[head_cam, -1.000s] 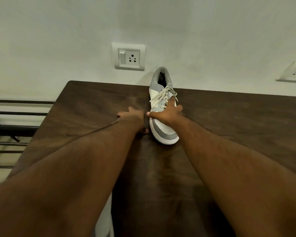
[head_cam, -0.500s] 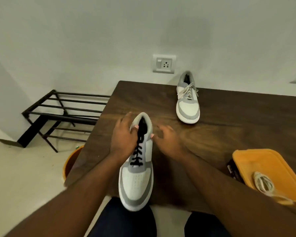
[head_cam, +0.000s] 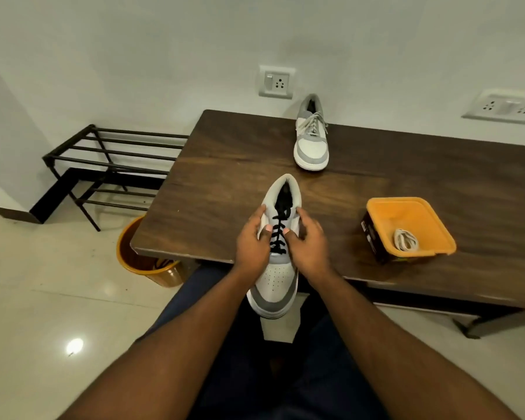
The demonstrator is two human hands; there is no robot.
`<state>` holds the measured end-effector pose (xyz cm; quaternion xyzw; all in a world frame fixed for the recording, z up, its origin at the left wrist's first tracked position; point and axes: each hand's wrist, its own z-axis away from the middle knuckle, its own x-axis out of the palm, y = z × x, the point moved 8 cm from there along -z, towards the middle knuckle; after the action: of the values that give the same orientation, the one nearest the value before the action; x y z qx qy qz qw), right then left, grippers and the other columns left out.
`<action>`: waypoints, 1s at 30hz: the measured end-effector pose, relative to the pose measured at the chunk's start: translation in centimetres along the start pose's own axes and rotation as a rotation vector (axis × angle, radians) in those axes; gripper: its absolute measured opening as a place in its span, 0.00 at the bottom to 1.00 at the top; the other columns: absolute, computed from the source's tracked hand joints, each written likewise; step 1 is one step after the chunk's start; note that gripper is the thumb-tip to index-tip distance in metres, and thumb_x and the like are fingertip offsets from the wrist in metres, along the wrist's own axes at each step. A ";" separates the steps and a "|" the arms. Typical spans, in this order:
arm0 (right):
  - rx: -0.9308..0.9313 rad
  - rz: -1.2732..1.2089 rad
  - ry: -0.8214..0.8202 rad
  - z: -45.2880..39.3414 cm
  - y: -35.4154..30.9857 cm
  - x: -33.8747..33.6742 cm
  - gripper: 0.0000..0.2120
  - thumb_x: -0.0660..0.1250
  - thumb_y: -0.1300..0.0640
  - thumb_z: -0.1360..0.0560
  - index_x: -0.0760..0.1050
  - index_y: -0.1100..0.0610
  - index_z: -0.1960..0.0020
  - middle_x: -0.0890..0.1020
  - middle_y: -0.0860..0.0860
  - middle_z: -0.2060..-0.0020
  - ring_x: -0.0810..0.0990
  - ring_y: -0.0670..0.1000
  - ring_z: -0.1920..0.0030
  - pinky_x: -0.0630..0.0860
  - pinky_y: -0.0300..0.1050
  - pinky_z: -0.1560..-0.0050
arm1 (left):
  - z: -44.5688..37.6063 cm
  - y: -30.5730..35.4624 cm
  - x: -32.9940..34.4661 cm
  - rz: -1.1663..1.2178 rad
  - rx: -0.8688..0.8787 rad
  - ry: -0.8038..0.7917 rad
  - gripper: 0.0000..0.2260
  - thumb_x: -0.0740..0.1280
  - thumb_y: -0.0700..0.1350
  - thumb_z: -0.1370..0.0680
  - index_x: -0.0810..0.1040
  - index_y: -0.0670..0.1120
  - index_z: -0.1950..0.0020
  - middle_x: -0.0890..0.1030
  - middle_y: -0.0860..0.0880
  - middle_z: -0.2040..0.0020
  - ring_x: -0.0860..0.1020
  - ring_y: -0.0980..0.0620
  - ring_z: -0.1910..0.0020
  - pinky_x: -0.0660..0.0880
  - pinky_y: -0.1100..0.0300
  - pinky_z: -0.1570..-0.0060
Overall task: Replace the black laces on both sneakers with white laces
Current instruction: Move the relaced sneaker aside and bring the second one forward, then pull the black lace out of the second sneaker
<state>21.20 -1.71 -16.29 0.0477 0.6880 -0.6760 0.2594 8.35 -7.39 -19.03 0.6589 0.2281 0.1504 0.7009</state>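
Grips: left hand [head_cam: 250, 245] and right hand [head_cam: 308, 245] are clasping the black-laced sneaker [head_cam: 275, 256] from both sides, thumbs pressing beside the black laces [head_cam: 279, 234].
Change: a second ago both hands were reaching to the relaced sneaker [head_cam: 312, 137] at 12 o'clock; now they are drawing the second one off the surface [head_cam: 225, 177] edge at 6.
Meaning: one sneaker is finished; unlacing is starting.
White lace [head_cam: 405, 240]: waiting in the tub [head_cam: 406, 218] at 3 o'clock.

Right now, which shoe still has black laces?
The sneaker held by the left hand and right hand has black laces. The far sneaker by the wall has white ones.
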 end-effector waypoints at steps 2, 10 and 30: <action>-0.036 -0.027 0.060 0.4 -0.3 -1.3 0.22 0.68 0.57 0.23 0.71 0.54 0.30 0.72 0.47 0.40 0.73 0.43 0.41 0.70 0.36 0.38 | 0.8 0.7 0.8 -0.016 0.067 0.008 0.20 0.62 0.40 0.19 0.71 0.52 0.28 0.73 0.50 0.30 0.71 0.53 0.30 0.68 0.51 0.30; 0.063 -0.157 0.100 -1.2 -1.3 -0.9 0.05 0.72 0.58 0.27 0.82 0.54 0.52 0.80 0.52 0.49 0.81 0.50 0.49 0.79 0.38 0.48 | 0.7 2.1 0.9 0.061 0.058 0.048 0.15 0.64 0.37 0.21 0.80 0.46 0.36 0.79 0.47 0.37 0.77 0.51 0.37 0.74 0.52 0.35; 0.508 -1.187 0.228 2.1 3.8 -3.3 0.10 0.64 0.62 0.22 0.71 0.58 0.42 0.82 0.56 0.52 0.83 0.55 0.55 0.79 0.53 0.47 | 0.0 3.5 1.2 0.141 -0.149 -0.005 0.07 0.75 0.47 0.33 0.80 0.52 0.57 0.79 0.40 0.43 0.82 0.42 0.48 0.81 0.45 0.50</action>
<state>26.25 -2.42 -18.27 -0.2091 0.4396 -0.8365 -0.2516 9.68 -6.47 -15.75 0.6196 0.1677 0.2144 0.7362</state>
